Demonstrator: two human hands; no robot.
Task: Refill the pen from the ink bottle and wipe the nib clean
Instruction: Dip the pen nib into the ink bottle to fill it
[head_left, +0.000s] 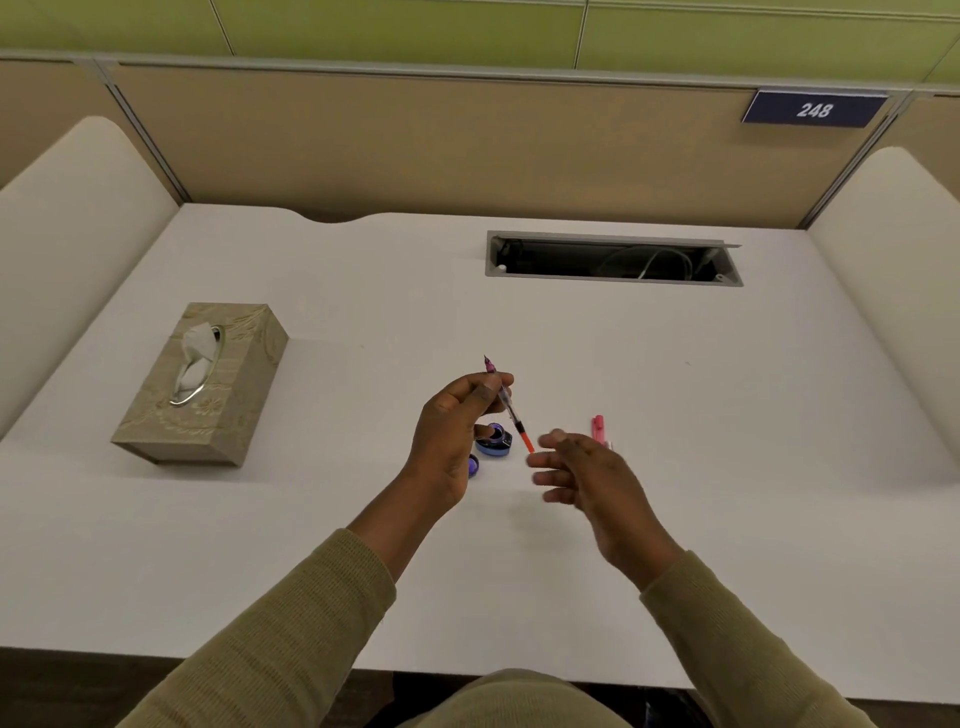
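While left hand (457, 431) pinches pen (506, 402) nib-up; right hand (582, 467) spread, empty, above desk (675, 389).

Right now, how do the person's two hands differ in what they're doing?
The left hand is closed around the pen, nib pointing up and away; the right hand is open and holds nothing. The left hand is above the ink bottle; the right hand is beside it, near a pink pen part. Both are raised above the desk.

white desk (675, 395): tissue box (200, 384), ink bottle (493, 441), bottle cap (473, 464), pink pen cap (599, 428).
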